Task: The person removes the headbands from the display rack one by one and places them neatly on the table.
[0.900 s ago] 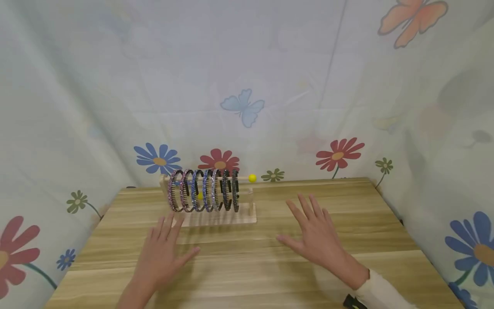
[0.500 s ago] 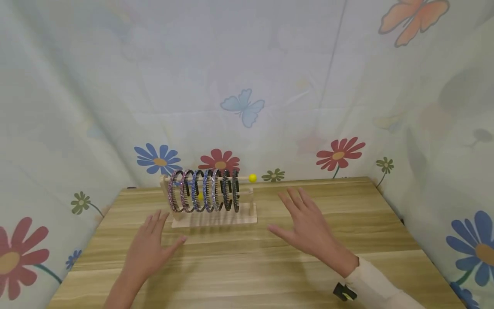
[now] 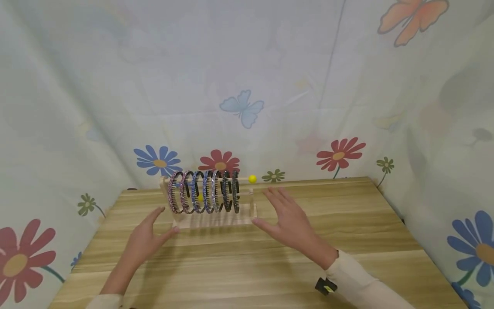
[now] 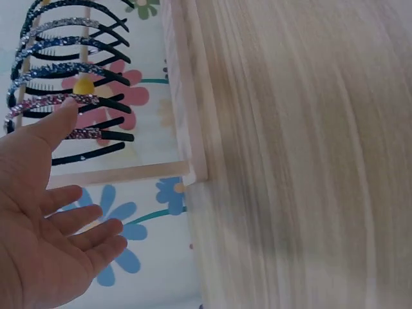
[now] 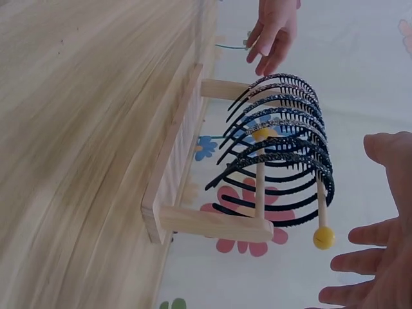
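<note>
Several glittery toothed headbands [image 3: 208,192] hang in a row on a wooden rack [image 3: 216,222], running from pink through blue and silver to black. The rack's upper rod ends in a yellow ball [image 3: 252,179]. My left hand [image 3: 143,238] is at the rack's left end, fingers extended and thumb apart, holding nothing. At the other end my right hand [image 3: 289,221] hovers with spread fingers, its thumb tip close to the base corner. In the right wrist view, the open fingers [image 5: 360,262] of that hand are apart from the yellow ball.
The rack stands toward the back of a wood-grain table [image 3: 239,274]. Behind it hangs a pale cloth backdrop [image 3: 293,141] printed with flowers and butterflies. A black strap piece [image 3: 326,286] shows by the right sleeve [image 3: 359,277].
My right hand has moved left toward the rack's right end. The left hand has shifted left and turned its fingers inward beside the rack's left end. The rack and headbands stay in place.
</note>
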Demonstrator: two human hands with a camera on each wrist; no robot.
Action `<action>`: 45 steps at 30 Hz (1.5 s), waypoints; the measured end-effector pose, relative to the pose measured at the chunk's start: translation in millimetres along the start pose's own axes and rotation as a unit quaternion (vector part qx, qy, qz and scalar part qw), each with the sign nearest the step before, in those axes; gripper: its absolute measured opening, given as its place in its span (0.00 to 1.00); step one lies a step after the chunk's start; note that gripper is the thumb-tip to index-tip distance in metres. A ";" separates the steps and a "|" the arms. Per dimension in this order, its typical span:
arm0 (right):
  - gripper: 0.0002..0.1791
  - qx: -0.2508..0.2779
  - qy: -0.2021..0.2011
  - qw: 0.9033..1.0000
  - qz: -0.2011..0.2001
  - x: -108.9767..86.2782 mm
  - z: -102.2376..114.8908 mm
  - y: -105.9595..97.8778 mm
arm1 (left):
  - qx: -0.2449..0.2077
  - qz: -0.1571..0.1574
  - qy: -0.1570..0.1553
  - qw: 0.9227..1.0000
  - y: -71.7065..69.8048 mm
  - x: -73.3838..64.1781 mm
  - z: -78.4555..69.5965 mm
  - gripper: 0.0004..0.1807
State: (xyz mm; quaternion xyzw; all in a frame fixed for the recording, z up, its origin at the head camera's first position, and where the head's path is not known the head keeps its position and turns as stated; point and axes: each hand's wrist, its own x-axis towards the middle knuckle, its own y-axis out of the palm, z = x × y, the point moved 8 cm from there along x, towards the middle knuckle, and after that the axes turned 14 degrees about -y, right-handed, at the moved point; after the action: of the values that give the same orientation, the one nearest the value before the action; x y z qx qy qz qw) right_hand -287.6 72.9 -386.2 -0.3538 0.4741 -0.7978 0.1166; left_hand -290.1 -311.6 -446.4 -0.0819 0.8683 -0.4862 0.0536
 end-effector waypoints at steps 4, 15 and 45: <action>0.48 0.010 0.000 1.000 -0.010 4.8 3.4 6.0 | -0.029 0.022 -0.026 0.999 5.8 10.5 6.8 0.56; 0.41 0.059 0.019 0.997 -0.047 13.2 2.3 20.5 | -0.096 0.067 -0.021 0.993 21.4 35.0 25.4 0.48; 0.27 0.272 0.019 0.958 -0.087 35.3 -0.8 57.0 | -0.124 0.096 -0.055 0.986 50.2 58.1 35.5 0.39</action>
State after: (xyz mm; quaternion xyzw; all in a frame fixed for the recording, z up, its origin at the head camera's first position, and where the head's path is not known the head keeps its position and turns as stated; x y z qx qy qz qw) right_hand -322.2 25.2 -418.3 -0.3333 0.2086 -0.9102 0.1297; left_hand -345.5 -326.7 -508.5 -0.0311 0.9215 -0.3618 0.1375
